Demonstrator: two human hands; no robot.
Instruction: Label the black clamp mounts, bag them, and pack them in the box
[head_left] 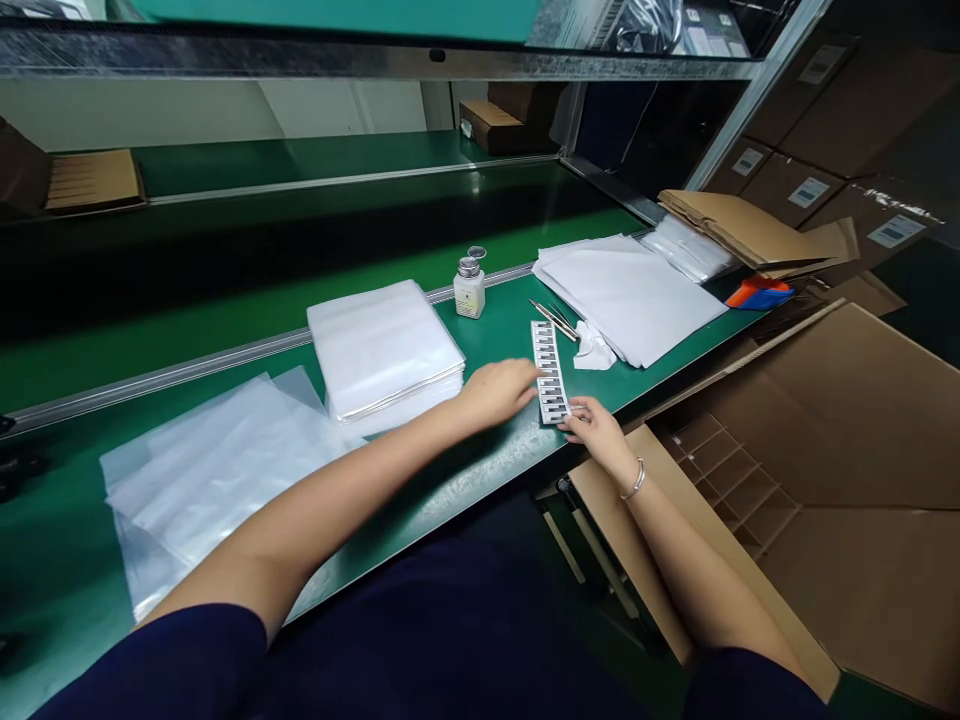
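Note:
A narrow white label sheet (550, 378) with a column of dark-printed stickers lies over the green bench near its front edge. My right hand (594, 430) pinches the sheet's lower right corner between thumb and fingers. From the other side, my left hand (499, 390) has its fingers closed at the sheet's left edge, around mid-length; the fingertips partly hide what they pinch. Beyond the sheet lie metal tweezers (553, 318) and a crumpled white paper (594, 347). Left of my left hand sits a stack of white bags (388, 345).
Translucent bags (225, 470) spread over the bench's left part. A white pump bottle (469, 288) stands at the back. White sheets (630, 290) and folded cardboard (742, 228) lie at right, above an open carton (847, 420) with dividers. A metal shelf beam (375, 55) crosses overhead.

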